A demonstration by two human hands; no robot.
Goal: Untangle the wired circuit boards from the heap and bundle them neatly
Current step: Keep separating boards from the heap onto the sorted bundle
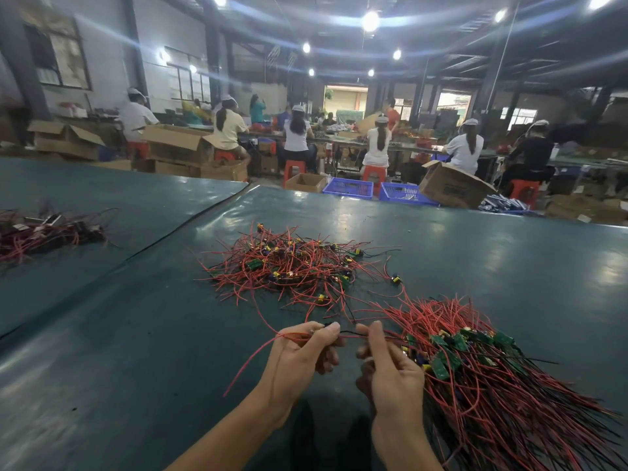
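A tangled heap [292,266] of small green circuit boards with red and black wires lies on the dark green table [102,334], in the middle. To its right lies a combed bundle [475,362] of boards with wires fanning toward the near right. My left hand [299,355] pinches a red and black wire between thumb and fingers. My right hand [390,365] pinches the same wire strand close beside it, its lower fingers curled round the bundle's board end. Wires run from my hands up to the heap.
Another pile of wired parts [44,232] lies at the far left of the table. A seam [190,226] crosses the table cover diagonally. Beyond the far edge stand blue crates [350,186], cardboard boxes [452,188] and several seated workers at benches.
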